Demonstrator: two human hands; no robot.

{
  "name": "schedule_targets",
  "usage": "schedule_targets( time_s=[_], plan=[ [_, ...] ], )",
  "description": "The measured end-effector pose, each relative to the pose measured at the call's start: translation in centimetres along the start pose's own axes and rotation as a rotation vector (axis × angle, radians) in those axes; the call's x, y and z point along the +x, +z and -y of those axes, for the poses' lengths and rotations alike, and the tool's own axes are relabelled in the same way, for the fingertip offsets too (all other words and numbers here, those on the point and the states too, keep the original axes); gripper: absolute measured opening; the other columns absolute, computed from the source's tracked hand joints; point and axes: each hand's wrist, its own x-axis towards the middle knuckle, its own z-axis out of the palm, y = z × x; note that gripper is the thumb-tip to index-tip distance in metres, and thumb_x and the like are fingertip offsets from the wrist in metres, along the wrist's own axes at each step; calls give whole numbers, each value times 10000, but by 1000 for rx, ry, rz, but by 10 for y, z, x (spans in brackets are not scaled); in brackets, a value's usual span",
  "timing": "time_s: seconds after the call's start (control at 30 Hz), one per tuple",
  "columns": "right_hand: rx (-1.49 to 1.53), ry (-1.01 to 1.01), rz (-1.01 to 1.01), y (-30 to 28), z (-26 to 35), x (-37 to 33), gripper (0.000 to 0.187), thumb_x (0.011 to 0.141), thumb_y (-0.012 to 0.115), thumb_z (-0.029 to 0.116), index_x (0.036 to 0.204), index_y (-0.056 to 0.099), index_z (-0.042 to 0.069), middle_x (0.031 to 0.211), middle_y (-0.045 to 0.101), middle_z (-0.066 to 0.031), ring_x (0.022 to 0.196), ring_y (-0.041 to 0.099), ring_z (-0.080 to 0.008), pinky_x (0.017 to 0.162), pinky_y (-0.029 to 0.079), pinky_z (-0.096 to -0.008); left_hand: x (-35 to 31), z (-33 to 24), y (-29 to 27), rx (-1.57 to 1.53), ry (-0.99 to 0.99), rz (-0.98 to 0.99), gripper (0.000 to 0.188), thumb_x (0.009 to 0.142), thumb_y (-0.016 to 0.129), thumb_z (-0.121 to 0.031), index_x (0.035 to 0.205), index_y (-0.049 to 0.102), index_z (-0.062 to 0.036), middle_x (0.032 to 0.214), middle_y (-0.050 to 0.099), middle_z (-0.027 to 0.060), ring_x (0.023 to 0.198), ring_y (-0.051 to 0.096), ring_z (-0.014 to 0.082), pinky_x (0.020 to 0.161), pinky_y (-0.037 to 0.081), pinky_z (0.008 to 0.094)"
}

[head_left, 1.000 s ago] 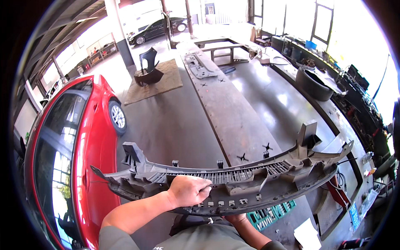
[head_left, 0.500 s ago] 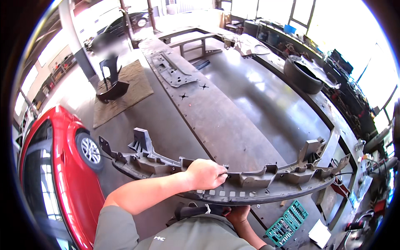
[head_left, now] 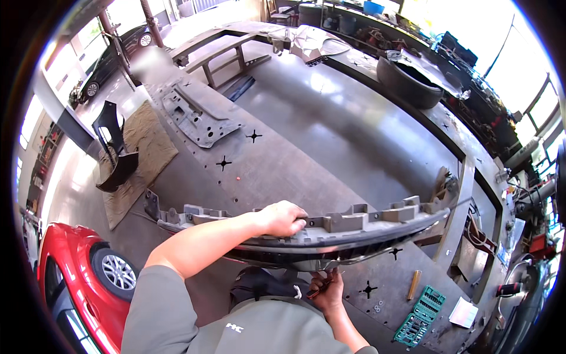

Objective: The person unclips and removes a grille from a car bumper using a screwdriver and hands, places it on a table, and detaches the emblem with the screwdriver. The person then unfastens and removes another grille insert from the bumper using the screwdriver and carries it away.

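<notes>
A long, curved car bumper piece (head_left: 377, 238) spans the space in front of me, its grey bracketed back edge up and a dark glossy face below. My left hand (head_left: 284, 219) is closed on its upper edge near the middle. Beneath the lower edge, close to my body, my right hand (head_left: 330, 291) is closed around a small red-and-dark object (head_left: 319, 288). What kind it is I cannot make out. The right fingertips are close to the bumper's underside; whether they touch it is unclear.
A steel frame bench (head_left: 283, 165) carries a perforated metal panel (head_left: 194, 118) and a tyre (head_left: 407, 84). A green socket set (head_left: 420, 315), a yellow strip (head_left: 414, 285) and white paper (head_left: 463, 312) lie at right. A red car (head_left: 76, 277) stands left; a black part (head_left: 118, 147) rests on matting.
The bumper has tilted, showing more of its dark lower face. My right hand has come into fuller view below it. My left hand keeps its hold, and the head view has shifted.
</notes>
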Motion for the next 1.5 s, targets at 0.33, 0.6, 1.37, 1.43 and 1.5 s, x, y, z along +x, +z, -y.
schedule_targets(
  time_s=[0.33, 0.6, 1.37, 1.43, 1.5],
  plan=[
    [-253, -95, 39, 169, -16, 135, 332, 1035, 565, 137, 1359, 502, 172, 751, 465, 37, 580, 377, -72, 532, 394, -282, 75, 262, -94, -350, -351, 65, 454, 1046, 590, -421, 1250, 755, -51, 1232, 751, 221, 1186, 711, 323, 1067, 510, 401],
    [-507, -56, -114, 299, -55, 269, 303, 961, 629, 67, 1237, 518, 126, 745, 519, 19, 514, 406, -57, 445, 410, -277, 90, 451, -144, -473, -494, 313, 566, 942, 691, -605, 1245, 788, -136, 1030, 782, 68, 957, 673, 169, 938, 524, 363],
    [-881, -88, -278, 406, -101, 451, 408, 915, 672, 107, 1292, 556, 4, 884, 632, -69, 553, 499, -90, 435, 432, -268, 164, 678, -134, -1442, -1111, 403, 263, 1003, 678, -248, 1140, 740, -32, 927, 756, 160, 730, 723, 259, 642, 614, 428],
    [-863, -82, -292, 404, -101, 454, 430, 912, 673, 107, 1311, 555, 3, 890, 634, -70, 552, 501, -93, 436, 429, -270, 167, 678, -128, -1376, -1076, 375, 266, 988, 702, -245, 1133, 747, -27, 968, 766, 170, 758, 729, 270, 679, 614, 428],
    [-894, -94, -292, 404, -105, 456, 474, 901, 679, 114, 1345, 554, 3, 913, 643, -74, 546, 505, -102, 441, 423, -275, 163, 695, -117, -1320, -1062, 361, 260, 984, 710, -242, 1129, 751, -29, 984, 770, 168, 769, 730, 270, 693, 612, 429]
  ],
)
